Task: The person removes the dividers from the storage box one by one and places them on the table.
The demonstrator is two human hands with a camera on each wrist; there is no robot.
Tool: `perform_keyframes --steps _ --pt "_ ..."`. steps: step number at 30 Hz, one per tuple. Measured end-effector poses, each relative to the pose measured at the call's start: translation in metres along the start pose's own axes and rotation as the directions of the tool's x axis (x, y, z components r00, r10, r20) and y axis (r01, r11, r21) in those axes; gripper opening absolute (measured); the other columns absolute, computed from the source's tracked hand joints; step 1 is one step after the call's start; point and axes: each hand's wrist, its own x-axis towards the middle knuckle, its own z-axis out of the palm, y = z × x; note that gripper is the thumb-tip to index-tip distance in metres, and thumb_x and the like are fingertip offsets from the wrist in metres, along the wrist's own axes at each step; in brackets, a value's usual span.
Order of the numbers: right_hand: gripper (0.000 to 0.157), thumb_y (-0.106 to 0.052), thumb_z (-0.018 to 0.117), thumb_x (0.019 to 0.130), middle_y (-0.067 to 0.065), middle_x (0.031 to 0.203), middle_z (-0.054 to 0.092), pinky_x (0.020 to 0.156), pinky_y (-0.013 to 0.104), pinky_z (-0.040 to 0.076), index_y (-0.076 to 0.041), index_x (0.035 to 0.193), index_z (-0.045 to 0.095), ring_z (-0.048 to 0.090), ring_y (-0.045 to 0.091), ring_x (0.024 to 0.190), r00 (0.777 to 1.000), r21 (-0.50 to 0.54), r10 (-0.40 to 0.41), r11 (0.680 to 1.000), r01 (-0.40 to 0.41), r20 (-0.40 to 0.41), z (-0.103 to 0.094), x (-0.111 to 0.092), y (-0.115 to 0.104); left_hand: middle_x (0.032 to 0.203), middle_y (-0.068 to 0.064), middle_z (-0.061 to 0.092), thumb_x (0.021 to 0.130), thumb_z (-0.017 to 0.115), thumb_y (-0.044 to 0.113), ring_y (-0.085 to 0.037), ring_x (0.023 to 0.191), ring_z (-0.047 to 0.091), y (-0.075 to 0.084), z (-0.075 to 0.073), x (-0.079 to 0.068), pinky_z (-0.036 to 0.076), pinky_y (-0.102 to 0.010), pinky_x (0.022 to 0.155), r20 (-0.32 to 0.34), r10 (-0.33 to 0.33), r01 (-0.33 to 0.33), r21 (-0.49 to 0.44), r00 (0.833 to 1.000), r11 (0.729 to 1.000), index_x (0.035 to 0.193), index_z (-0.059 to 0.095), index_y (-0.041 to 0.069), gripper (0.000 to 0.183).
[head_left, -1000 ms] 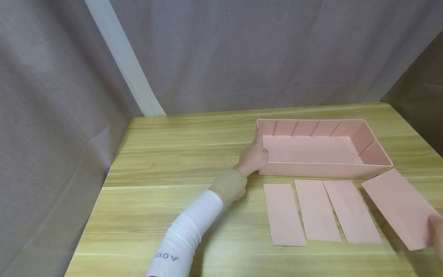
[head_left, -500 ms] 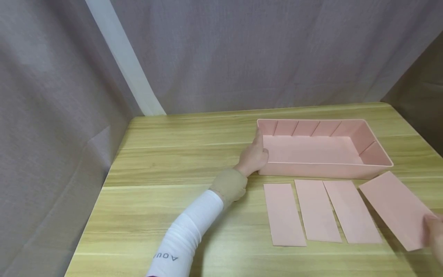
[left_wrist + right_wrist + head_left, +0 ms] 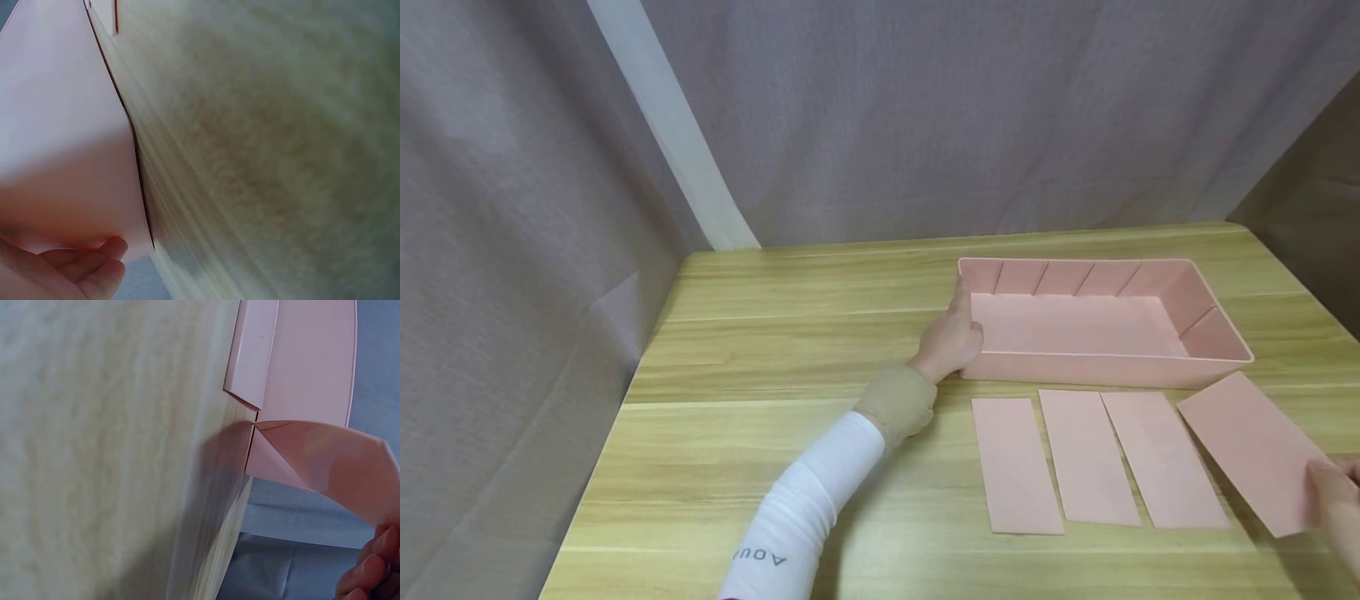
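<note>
A shallow pink box [image 3: 1075,367] with grooved inner walls lies on the table. My left hand [image 3: 951,335] holds its left end, the index finger stretched along the rim. In the left wrist view, curled fingertips [image 3: 111,253] show at the box's end wall. At the right edge of the head view, my right hand [image 3: 1337,500] pinches the near end of a flat pink panel [image 3: 1251,454], which is tilted above the table by the box's front right corner. In the right wrist view, curled fingers [image 3: 369,572] show beside the panel's lower edge.
In front of the box lie several flat pink panels, among them a left one [image 3: 1017,467], a middle one [image 3: 1090,457] and a right one [image 3: 1165,458]. They rest on a wooden table [image 3: 760,350]. Grey curtains [image 3: 887,125] hang behind and at the sides.
My right hand has shifted slightly left with the panel, and more of the hand shows at the frame's edge. The left hand and the box have stayed put.
</note>
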Motion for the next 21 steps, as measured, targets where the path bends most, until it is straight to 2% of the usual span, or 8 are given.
perform_keyframes --steps 3,8,11,15,17,21 --pt "0.023 -0.023 0.044 0.09 -0.025 0.055 0.039 0.042 0.019 0.029 -0.03 0.068 0.045 0.036 -0.004 0.048 1.0 0.036 -0.026 0.999 0.026 -0.01 0.001 -0.002 -0.001 0.138 -0.004 0.038 0.088 0.037 0.014 -0.009 0.035 0.025 0.0 0.0 0.0 0.025 -0.022 0.03 0.001 -0.002 0.002 0.001 1.0 1.0 0.142 -0.01 0.015 0.072" --pt "0.024 -0.022 0.045 0.089 -0.027 0.054 0.038 0.041 0.017 0.029 -0.032 0.067 0.044 0.035 -0.005 0.048 1.0 0.045 -0.012 0.999 0.013 -0.026 0.0 -0.007 -0.006 0.126 -0.008 0.048 0.088 0.037 0.014 -0.009 0.035 0.025 0.001 0.001 -0.001 0.024 -0.021 0.03 0.003 -0.004 0.004 -0.002 1.0 1.0 0.142 -0.011 0.015 0.072" --pt "0.024 -0.021 0.047 0.088 -0.027 0.055 0.04 0.042 0.018 0.029 -0.033 0.068 0.045 0.036 -0.004 0.048 1.0 0.071 -0.005 0.997 0.007 -0.016 -0.001 -0.01 -0.009 0.126 -0.008 0.048 0.088 0.036 0.014 -0.009 0.035 0.025 0.001 0.002 -0.001 0.024 -0.021 0.03 0.006 -0.004 0.004 -0.007 1.0 1.0 0.142 -0.011 0.015 0.072" --pt "0.021 -0.025 0.047 0.089 -0.026 0.054 0.039 0.041 0.018 0.03 -0.035 0.07 0.046 0.036 -0.003 0.048 0.999 0.062 0.035 0.997 -0.036 0.017 -0.002 -0.012 -0.011 0.14 -0.003 0.036 0.088 0.036 0.014 -0.009 0.035 0.025 0.0 0.002 0.0 0.024 -0.021 0.03 0.007 -0.01 0.01 -0.002 1.0 1.0 0.142 -0.012 0.018 0.072" --pt "0.021 -0.028 0.046 0.089 -0.026 0.054 0.039 0.041 0.019 0.03 -0.037 0.07 0.044 0.036 -0.003 0.047 0.998 0.042 0.056 0.998 -0.057 0.028 -0.002 -0.012 -0.01 0.142 -0.003 0.033 0.088 0.036 0.014 -0.009 0.035 0.025 0.0 0.002 0.0 0.024 -0.021 0.03 0.007 -0.009 0.009 -0.004 1.0 1.0 0.142 -0.013 0.018 0.073" --pt "0.023 -0.027 0.045 0.089 -0.024 0.053 0.037 0.041 0.019 0.03 -0.034 0.067 0.044 0.035 -0.002 0.047 0.999 0.02 0.021 1.0 -0.022 0.038 -0.001 -0.008 -0.002 0.144 -0.002 0.03 0.088 0.037 0.014 -0.009 0.035 0.025 0.001 0.001 -0.001 0.024 -0.021 0.03 0.008 -0.01 0.01 -0.011 1.0 1.0 0.142 -0.013 0.019 0.074"
